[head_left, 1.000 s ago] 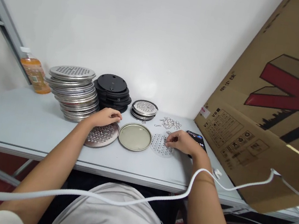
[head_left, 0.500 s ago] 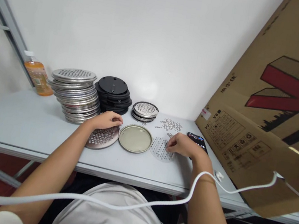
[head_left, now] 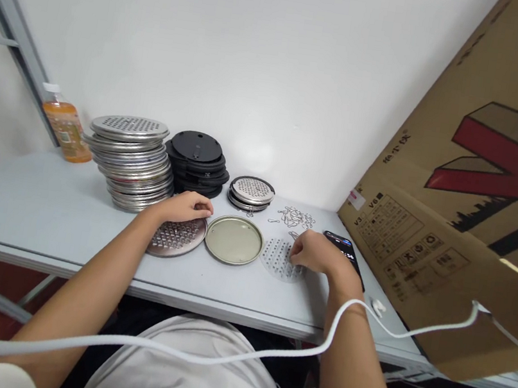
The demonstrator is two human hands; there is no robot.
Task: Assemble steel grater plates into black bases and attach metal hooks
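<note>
The right hand [head_left: 317, 252] bends down over the right part of a thin perforated sheet [head_left: 277, 260], its fingers drawn in close together, with the tips just above or on the holes; whether they pinch something small, I cannot tell. Most of the sheet spreads to the left of those fingertips, and beyond it, still leftward, lies a plain shallow lid [head_left: 234, 240]. Past the right fingers, farther from the body, is a scatter of small wire clips [head_left: 295, 217], while a phone [head_left: 346, 250] lies to their right, partly behind the wrist. The left hand [head_left: 183, 207] has its fingers loosely curled over the far edge of a grater disc [head_left: 178, 240]; contact there is unclear. The disc's toothed face lies nearer the body than those fingers, and the lid sits just to their right.
</note>
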